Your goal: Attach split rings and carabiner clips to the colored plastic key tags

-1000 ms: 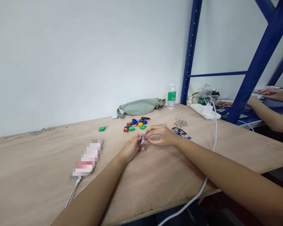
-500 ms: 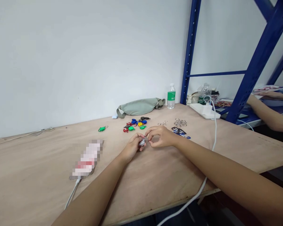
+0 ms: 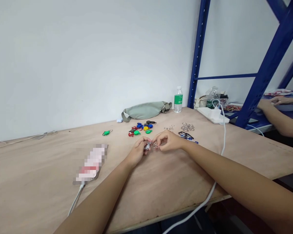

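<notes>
Near the middle of the table, my left hand [image 3: 138,150] is closed around a silver-white badge reel [image 3: 146,146], partly covered by the fingers. Right beside it, my right hand [image 3: 168,141] pinches a metal key ring [image 3: 155,146] at the reel's end. Whether the ring is threaded onto the reel is too small to tell. Behind the hands lies a group of red, blue, green, yellow and black badge reels [image 3: 136,132]. A green reel with a ring [image 3: 106,133] lies apart to the left. Loose key rings [image 3: 187,126] and several carabiners [image 3: 186,135] are beyond my right hand.
A phone-like, blurred item [image 3: 91,164] with a white cable lies left. At the wall are a grey-green waist bag [image 3: 144,110] and a water bottle [image 3: 178,100]. A power strip [image 3: 213,116] stands by the blue rack [image 3: 197,55]; its cable [image 3: 222,146] crosses my right forearm. Another person's arm [image 3: 274,117] is at right.
My right hand has shifted slightly right from the reel, and the key ring in its fingers now shows more clearly. My left hand keeps its hold. The view has moved slightly.
</notes>
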`<state>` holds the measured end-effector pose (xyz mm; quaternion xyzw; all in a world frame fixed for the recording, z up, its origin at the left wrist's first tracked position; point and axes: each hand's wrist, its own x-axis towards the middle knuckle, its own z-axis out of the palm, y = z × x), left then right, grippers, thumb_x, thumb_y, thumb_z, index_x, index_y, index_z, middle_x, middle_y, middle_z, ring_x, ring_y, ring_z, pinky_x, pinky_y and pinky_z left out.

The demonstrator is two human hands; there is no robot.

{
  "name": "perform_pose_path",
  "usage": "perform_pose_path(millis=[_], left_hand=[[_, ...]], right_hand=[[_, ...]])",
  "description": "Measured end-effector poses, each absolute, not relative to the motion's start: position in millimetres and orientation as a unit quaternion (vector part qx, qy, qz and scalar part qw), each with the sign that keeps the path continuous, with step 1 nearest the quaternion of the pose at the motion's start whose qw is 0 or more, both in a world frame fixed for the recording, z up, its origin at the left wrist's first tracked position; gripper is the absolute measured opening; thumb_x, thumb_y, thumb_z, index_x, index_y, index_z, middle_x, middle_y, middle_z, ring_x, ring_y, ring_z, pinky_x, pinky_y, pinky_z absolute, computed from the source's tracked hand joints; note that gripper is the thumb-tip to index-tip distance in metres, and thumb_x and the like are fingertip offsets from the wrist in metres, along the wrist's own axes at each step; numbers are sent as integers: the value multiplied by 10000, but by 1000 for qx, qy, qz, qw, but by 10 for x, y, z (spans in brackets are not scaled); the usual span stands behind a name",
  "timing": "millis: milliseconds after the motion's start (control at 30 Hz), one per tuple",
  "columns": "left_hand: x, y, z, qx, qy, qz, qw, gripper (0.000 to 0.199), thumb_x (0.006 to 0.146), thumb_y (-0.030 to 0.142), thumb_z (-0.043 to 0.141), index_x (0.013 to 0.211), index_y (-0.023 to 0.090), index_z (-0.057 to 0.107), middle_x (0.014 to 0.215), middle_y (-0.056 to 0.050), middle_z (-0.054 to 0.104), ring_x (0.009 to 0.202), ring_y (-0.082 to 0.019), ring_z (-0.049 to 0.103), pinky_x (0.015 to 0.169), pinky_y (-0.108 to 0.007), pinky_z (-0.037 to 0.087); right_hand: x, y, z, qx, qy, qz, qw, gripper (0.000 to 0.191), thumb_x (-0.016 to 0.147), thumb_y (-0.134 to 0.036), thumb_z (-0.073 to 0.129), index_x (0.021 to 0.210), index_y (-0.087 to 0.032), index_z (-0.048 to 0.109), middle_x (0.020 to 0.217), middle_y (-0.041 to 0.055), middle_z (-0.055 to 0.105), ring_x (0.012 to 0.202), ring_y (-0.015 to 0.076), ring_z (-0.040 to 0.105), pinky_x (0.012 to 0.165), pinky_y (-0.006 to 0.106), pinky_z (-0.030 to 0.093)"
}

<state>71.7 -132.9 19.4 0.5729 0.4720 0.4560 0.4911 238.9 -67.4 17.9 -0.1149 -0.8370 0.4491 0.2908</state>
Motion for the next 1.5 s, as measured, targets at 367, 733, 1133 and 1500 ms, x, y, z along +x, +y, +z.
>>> perform_pose_path(millis=[367,733,1133,1500], left_hand=[[684,-1292,139,609,470,437,467,143,757,226,343,793,173,471,569,38,450,463,-71,375,466,-194,303],[680,-1365,182,753,482,363,261,198,791,355,411,783,180,503,819,-14,581,748,-137,498,698,-249,372],[740,-1425,242,811,449,342,155,158,811,239,389,802,193,540,815,-34,569,759,-148,502,684,-242,372],[706,-1436,267,810,427,342,212,158,790,274,413,762,179,536,773,-26,583,718,-140,512,665,-240,396]], right_hand=[[2402,-597,146,-104,-796,548,234,112,606,-204,628,560,-127,560,755,47,622,702,141,600,659,265,475],[2391,-641,148,-194,-830,475,219,141,545,-123,562,483,-139,436,641,-4,572,606,112,550,525,199,406],[2361,-736,226,-261,-877,312,256,111,527,-153,498,440,-138,431,453,-64,372,456,47,312,410,175,206],[2314,-767,215,-274,-829,400,279,86,546,-167,577,505,-131,510,507,-35,532,486,72,468,438,171,330]])
